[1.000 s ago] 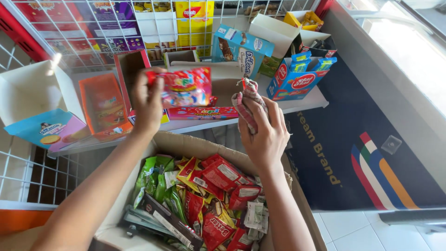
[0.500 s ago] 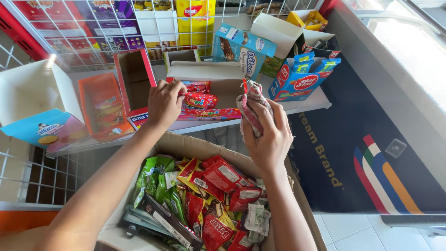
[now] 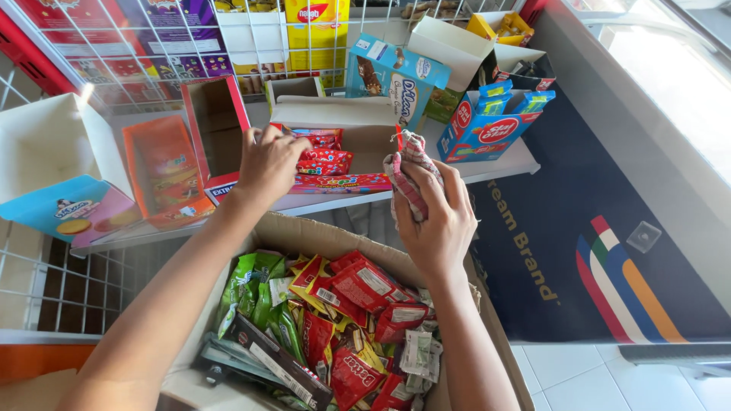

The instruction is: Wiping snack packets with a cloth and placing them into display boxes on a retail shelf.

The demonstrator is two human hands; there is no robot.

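1. Clenched round a bunched checked cloth [image 3: 411,173], R hand [image 3: 435,221] keeps it clear of stock.
2. L hand [image 3: 268,161], fingers curled, rests on red candy packs [image 3: 324,160] stacked in open display box [image 3: 358,137] on shelf [image 3: 499,164]; can't tell if gripping.
3. Snack carton [image 3: 304,232] sits below, w/in reach.

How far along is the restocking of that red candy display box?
Done: a few red candy packs already lie in the display box on the shelf. In hand: the left hand rests at that box's edge; the right hand grips a checked cloth. Left: the cardboard carton below looks nearly full of snack packets.

White shelf [image 3: 487,169] with snack boxes [image 3: 487,125]
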